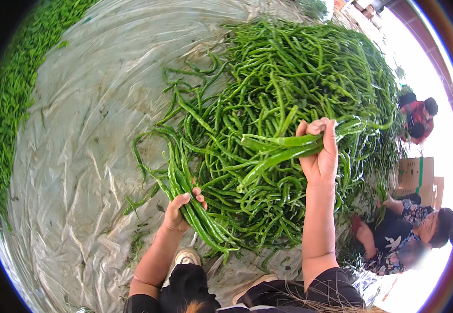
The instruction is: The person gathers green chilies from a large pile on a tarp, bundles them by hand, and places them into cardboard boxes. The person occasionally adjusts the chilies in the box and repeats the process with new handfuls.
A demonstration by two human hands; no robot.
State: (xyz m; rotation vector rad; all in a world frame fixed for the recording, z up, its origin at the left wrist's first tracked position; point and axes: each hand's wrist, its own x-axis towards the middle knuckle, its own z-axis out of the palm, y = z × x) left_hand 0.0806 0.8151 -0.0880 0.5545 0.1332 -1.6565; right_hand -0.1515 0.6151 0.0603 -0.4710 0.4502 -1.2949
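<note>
Low on the left, my left hand [183,209] grips a bunch of long green chili peppers [195,199], with thumb and fingers wrapped around its middle. My right hand [320,152] is raised over the large heap of long green peppers [281,78] and closed around a second, looser bunch of peppers [285,150]. The stem ends of that bunch point left, and thin tips stick out to the right of my fist. Beneath both hands the heap spreads over pale plastic sheeting [81,129]. A few stray peppers trail off its left side.
Along the far left lies another mass of small green peppers or leaves [15,90]. To the right a person in a patterned top [402,234] sits close to the heap. Cardboard boxes [414,176] stand behind, and people [420,115] are farther back. My shoe [187,258] rests near the heap's lower edge.
</note>
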